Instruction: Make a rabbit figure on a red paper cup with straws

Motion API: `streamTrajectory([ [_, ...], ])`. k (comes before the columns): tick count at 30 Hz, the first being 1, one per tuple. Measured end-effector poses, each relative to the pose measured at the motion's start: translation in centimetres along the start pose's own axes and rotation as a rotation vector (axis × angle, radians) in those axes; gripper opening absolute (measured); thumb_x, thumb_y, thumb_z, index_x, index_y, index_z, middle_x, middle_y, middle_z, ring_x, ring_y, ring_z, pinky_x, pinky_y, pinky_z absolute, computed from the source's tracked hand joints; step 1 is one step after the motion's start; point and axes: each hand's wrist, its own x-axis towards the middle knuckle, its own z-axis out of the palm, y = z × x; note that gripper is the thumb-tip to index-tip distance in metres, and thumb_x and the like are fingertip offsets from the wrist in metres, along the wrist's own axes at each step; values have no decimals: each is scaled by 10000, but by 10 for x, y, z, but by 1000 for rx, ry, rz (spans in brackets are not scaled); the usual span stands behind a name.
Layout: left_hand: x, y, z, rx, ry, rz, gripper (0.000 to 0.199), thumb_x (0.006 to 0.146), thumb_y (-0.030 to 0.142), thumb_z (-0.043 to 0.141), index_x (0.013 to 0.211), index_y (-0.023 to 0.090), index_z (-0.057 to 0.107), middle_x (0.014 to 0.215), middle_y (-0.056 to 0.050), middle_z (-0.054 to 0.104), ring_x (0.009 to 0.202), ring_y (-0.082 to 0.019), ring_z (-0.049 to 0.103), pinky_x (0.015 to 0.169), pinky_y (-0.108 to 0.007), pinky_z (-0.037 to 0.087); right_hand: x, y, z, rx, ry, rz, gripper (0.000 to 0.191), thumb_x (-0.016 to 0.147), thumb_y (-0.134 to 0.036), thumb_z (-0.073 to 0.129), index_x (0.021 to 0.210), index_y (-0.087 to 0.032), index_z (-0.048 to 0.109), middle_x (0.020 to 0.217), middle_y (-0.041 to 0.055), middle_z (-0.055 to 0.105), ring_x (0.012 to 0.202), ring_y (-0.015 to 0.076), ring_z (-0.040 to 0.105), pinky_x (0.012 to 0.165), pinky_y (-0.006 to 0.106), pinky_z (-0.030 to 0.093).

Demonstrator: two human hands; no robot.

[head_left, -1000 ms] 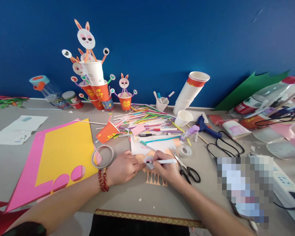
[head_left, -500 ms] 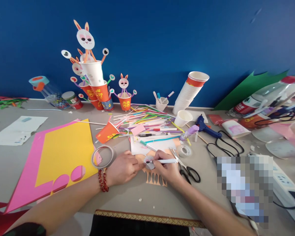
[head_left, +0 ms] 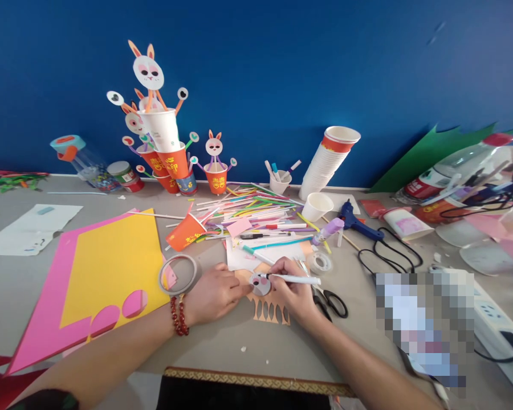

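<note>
Round pale paper disc with a drawn face [head_left: 262, 286], partly covered: left fingertips at its left edge, marker tip over the upper right. Black-handled metal scissors [head_left: 337, 304] mostly hidden by right hand [head_left: 294, 289], blades barely visible. Pixelated object [head_left: 425, 324] at right unreadable. Disc lies on orange cut-out paper sheet [head_left: 273, 298], between hands, just left of right grip. Right fingers pinch slim white marker [head_left: 300, 279]. Left hand [head_left: 216, 291] palm-down; can't tell if it pinches disc.
</note>
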Motion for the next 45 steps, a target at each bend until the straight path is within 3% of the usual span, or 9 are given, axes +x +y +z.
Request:
streamTrajectory([
  [8, 4, 16, 5, 32, 210, 68, 229, 995, 184, 429, 1088, 173, 638, 755, -30, 668, 727, -189, 593, 683, -331, 405, 3, -9, -7, -44, 25, -15, 61, 767, -203, 557, 708, -214, 552, 615, -26, 527, 549, 137, 444, 509, 253, 353],
  [11, 5, 28, 7, 54, 265, 114, 231, 1000, 173, 442, 1125, 160, 635, 947, -59, 719, 852, -200, 607, 739, -334, 452, 3, -17, -9, -30, -9, 28, 63, 767, -202, 545, 705, -214, 544, 607, -30, 519, 539, 134, 441, 493, 248, 340],
  [14, 3, 34, 10, 65, 246, 159, 298, 997, 161, 429, 1246, 107, 584, 1249, -109, 672, 1065, -233, 579, 864, -359, 483, 1, -22, -9, 3, -69, 118, 64, 785, -223, 546, 723, -217, 532, 614, -29, 528, 544, 138, 463, 500, 253, 358],
  [16, 2, 35, 12, 74, 209, 157, 337, 994, 172, 422, 1292, 90, 557, 1330, -120, 632, 1126, -252, 552, 903, -379, 492, -2, -21, -9, 11, -92, 164, 69, 799, -240, 553, 738, -219, 528, 609, -33, 522, 530, 138, 455, 497, 257, 356],
  [23, 4, 33, 16, 96, 200, 142, 294, 1008, 186, 422, 1238, 116, 592, 1316, -113, 644, 1113, -245, 567, 887, -378, 511, -8, -4, -14, -76, 18, 23, 89, 788, -191, 521, 703, -218, 525, 649, -18, 515, 604, 155, 488, 559, 270, 387],
  [26, 4, 33, 17, 84, 180, 136, 294, 1006, 198, 432, 1245, 123, 588, 1312, -110, 642, 1117, -244, 565, 886, -379, 507, -9, 0, -12, -85, -28, -13, 106, 772, -175, 523, 678, -219, 506, 602, -35, 491, 559, 140, 454, 530, 255, 369],
  [45, 3, 33, 14, 26, 126, 101, 278, 989, 222, 478, 1226, 140, 598, 1322, -87, 634, 1160, -232, 527, 940, -371, 463, -11, 0, -7, -224, -81, 7, 121, 762, -163, 505, 655, -218, 495, 548, -45, 498, 503, 123, 442, 499, 231, 344],
])
